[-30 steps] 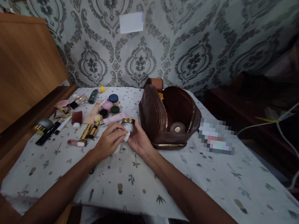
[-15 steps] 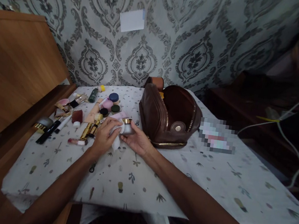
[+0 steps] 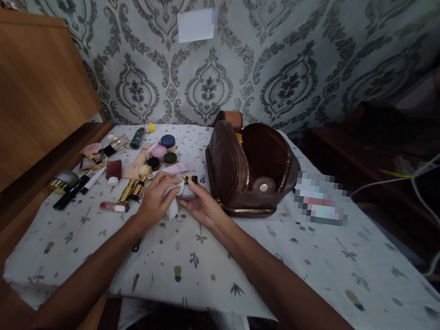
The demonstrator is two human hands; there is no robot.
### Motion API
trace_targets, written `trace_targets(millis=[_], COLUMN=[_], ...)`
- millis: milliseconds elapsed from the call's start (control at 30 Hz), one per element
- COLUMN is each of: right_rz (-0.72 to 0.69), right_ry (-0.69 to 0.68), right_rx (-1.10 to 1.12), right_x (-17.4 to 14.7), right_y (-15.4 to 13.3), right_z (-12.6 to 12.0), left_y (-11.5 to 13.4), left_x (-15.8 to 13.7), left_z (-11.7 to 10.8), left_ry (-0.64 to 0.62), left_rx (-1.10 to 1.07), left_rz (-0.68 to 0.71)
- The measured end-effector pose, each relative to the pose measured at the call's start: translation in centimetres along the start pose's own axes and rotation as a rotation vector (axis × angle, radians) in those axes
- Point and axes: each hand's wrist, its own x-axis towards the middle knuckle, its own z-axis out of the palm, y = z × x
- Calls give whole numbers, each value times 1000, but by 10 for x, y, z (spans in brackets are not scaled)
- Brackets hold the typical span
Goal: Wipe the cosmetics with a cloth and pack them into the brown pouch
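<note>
My left hand [image 3: 155,198] is closed around a crumpled white wipe [image 3: 172,211] and presses it to the near side of a cosmetic jar. Gripped in my right hand [image 3: 205,207], the jar [image 3: 188,190] is pale grey with a shiny gold band, held just above the cloth and partly covered by fingers. A pink tube [image 3: 176,168] lies right behind the jar. Two gold-and-black bottles [image 3: 138,189] are left of my left hand, beside a lip gloss tube [image 3: 114,206]. To the right stands a brown leather cosmetic bag [image 3: 225,171], unzipped.
Several cosmetics spread leftward, including a blue-lidded jar [image 3: 168,141], a dark red bottle [image 3: 113,171] and a black tube [image 3: 71,193]. A wooden panel [image 3: 27,105] borders the left side. A blurred-out item [image 3: 321,198] lies right of the bag; a white cable [image 3: 425,216] hangs beyond.
The jar has tilted slightly in my right hand, its gold band turning, while the wipe stays against it. The view has shifted slightly. Other items remain in place.
</note>
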Motion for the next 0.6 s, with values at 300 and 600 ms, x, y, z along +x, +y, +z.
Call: trace_targets(millis=[300, 600], right_rz=[44, -12], right_ry=[11, -46], right_rx=[60, 112], right_x=[4, 1], right_y=[-2, -1], right_z=[-4, 4], left_y=[-3, 8], left_x=[1, -2], left_z=[-2, 0], left_ry=[-11, -75], left_rx=[-27, -12], left_rz=[-25, 80])
